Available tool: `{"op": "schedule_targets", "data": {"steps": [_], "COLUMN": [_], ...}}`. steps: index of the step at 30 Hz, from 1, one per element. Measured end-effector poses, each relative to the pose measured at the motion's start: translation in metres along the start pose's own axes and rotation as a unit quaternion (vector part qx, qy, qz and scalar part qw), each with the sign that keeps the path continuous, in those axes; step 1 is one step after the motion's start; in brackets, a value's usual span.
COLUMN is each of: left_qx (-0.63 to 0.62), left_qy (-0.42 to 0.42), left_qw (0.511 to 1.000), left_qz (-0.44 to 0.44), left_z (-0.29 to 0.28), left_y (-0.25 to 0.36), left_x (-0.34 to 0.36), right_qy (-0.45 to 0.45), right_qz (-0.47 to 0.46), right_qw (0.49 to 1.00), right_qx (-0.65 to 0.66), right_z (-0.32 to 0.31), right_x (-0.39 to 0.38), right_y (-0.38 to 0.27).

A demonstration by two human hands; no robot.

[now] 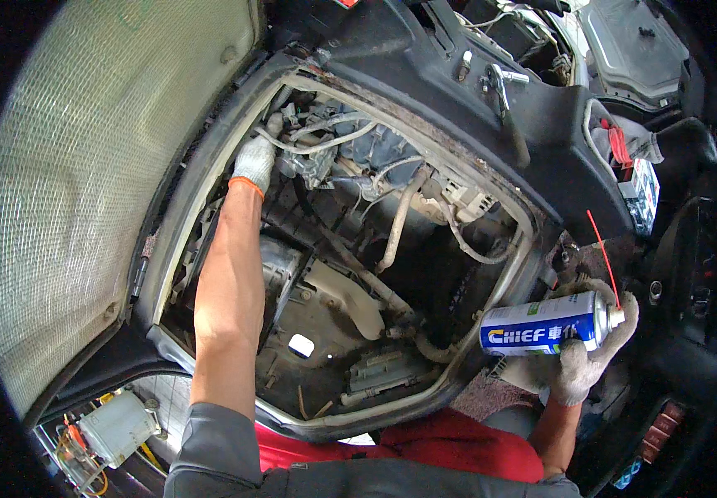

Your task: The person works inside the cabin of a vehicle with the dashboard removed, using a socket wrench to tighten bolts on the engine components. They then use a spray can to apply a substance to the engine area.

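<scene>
My left hand (pixel 255 162), in a white knit glove with an orange cuff, reaches into the far left corner of an open engine compartment (pixel 325 282). It is beside a pale hose (pixel 317 149) and a grey metal engine part (pixel 310 166); its fingertips are mostly hidden, so I cannot tell whether they grip anything. On the right, my gloved right hand (pixel 578 369) is wrapped around a blue and white spray can (pixel 533 325), tilted nearly on its side. A thin red straw (pixel 603 249) sticks out from the can's nozzle, and one finger lies by the nozzle.
A raised cover with silvery quilted lining (pixel 126 166) stands at the left. On the black trim at the far side lie a ratchet wrench (pixel 504 100) and a spark plug (pixel 464 66). A small box (pixel 639 195) sits at the right. Pipes and hoses cross the compartment.
</scene>
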State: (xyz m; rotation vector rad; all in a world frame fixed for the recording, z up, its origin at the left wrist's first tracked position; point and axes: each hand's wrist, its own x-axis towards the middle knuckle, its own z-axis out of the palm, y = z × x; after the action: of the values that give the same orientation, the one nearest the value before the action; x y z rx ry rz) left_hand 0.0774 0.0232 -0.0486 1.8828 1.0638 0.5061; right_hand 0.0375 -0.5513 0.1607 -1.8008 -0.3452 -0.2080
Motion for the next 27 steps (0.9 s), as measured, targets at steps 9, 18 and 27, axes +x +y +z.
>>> {"op": "schedule_targets", "data": {"steps": [9, 18, 27], "left_qx": [-0.233, -0.269, -0.235], "left_qy": [-0.120, -0.204, -0.196], "left_qw": [0.965, 0.936, 0.952], "left_qz": [0.027, 0.095, 0.008], "left_z": [0.007, 0.015, 0.017], "left_y": [0.003, 0.000, -0.010], "left_x": [-0.008, 0.017, 0.031], "right_qy": [-0.001, 0.025, 0.058], "right_qz": [0.020, 0.030, 0.130], "right_qw": [1.000, 0.998, 0.986], "right_qx": [-0.021, -0.054, -0.089], "right_z": [-0.003, -0.023, -0.076], "right_x": [0.002, -0.003, -0.033], "right_y": [0.001, -0.012, -0.005]}}
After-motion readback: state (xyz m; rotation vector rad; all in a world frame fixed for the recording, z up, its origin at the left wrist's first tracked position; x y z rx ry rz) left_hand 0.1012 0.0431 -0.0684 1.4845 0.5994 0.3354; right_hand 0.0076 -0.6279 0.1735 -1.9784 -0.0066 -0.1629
